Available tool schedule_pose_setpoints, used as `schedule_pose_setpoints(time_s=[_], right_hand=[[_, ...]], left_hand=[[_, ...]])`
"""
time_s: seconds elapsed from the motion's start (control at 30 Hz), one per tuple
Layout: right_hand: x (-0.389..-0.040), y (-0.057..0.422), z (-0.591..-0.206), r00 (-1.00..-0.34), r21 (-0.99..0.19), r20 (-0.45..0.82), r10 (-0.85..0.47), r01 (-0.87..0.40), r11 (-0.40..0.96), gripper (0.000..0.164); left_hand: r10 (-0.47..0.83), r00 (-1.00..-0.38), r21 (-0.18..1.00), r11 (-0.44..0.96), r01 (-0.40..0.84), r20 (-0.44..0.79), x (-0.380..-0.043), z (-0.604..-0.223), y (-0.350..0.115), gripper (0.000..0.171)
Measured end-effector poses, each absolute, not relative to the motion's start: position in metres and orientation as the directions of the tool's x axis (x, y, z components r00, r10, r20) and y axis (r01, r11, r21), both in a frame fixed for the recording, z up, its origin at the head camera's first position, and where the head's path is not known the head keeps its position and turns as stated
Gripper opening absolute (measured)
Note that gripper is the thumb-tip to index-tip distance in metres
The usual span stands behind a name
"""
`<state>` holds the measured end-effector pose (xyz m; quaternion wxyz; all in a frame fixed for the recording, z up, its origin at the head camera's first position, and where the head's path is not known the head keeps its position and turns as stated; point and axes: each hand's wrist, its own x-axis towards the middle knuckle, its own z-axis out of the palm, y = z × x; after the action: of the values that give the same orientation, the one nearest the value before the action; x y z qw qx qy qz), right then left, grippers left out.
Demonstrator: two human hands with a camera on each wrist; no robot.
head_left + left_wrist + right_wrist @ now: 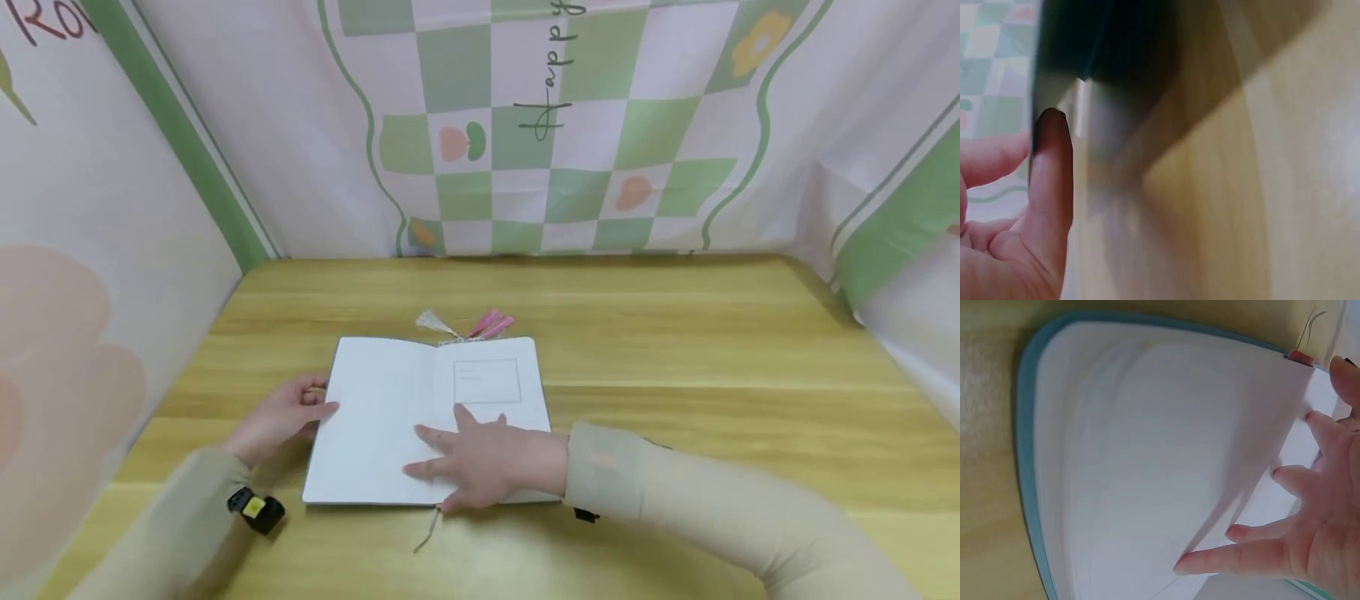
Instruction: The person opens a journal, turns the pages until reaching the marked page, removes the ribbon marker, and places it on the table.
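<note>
Several fingers of your right hand (489,462) spread straight over the open notebook (367,433), gripping nothing; your left hand (276,418) pinches its left edge. Its smooth pages (1135,456) look light and easily creased, so hold the likely stiffer teal cover (1025,425); past it, stringy tassels (491,324) fan across the wood-grained table (712,333) beneath.

A wood-grain tabletop (675,333) spreads at six o'clock; green-and-white checkered fabric (517,192) lettered "Happy" hangs at twelve, a pink-flowered fabric panel (90,208) at nine.

Print (470,378) on the notebook (367,417) illegibly small; right hand (1335,519) partly beyond its wrist view's edge
</note>
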<state>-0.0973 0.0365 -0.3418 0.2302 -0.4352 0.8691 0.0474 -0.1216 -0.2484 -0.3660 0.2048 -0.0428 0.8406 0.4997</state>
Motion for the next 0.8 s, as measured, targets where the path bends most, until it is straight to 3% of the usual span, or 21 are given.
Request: schedule_pose_setpoints(time_s=[0.13,0.33,0.4,0.57,0.7,0.8], right_hand=[[-0.101,0.038,-0.341,-0.495,-0.132,-0.454,-0.741,-0.785,0.605,0.054],[-0.128,0.053,-0.341,-0.451,-0.254,-0.408,-0.794,-0.779,0.573,0.071],[-0.144,0.061,-0.344,-0.481,-0.265,-0.378,-0.791,-0.762,0.591,0.077],[-0.176,0.083,-0.352,-0.631,-0.253,-0.345,-0.695,-0.65,0.716,0.084],[-0.189,0.09,-0.354,-0.693,-0.176,-0.284,-0.663,-0.642,0.746,0.084],[-0.197,0.095,-0.355,-0.721,-0.191,-0.259,-0.643,-0.614,0.766,0.089]], left_hand=[[0.148,-0.887,0.792,0.531,-0.301,-0.437,-0.131,-0.373,-0.252,0.016],[0.156,-0.857,0.775,0.528,-0.347,-0.491,-0.14,-0.379,-0.254,0.015],[0.155,-0.851,0.779,0.509,-0.367,-0.502,-0.142,-0.38,-0.254,0.019],[0.209,-0.828,0.803,0.45,-0.391,-0.52,-0.144,-0.382,-0.259,0.024],[0.265,-0.812,0.831,0.378,-0.409,-0.52,-0.145,-0.386,-0.266,0.024],[0.28,-0.807,0.839,0.344,-0.422,-0.52,-0.145,-0.387,-0.268,0.025]])
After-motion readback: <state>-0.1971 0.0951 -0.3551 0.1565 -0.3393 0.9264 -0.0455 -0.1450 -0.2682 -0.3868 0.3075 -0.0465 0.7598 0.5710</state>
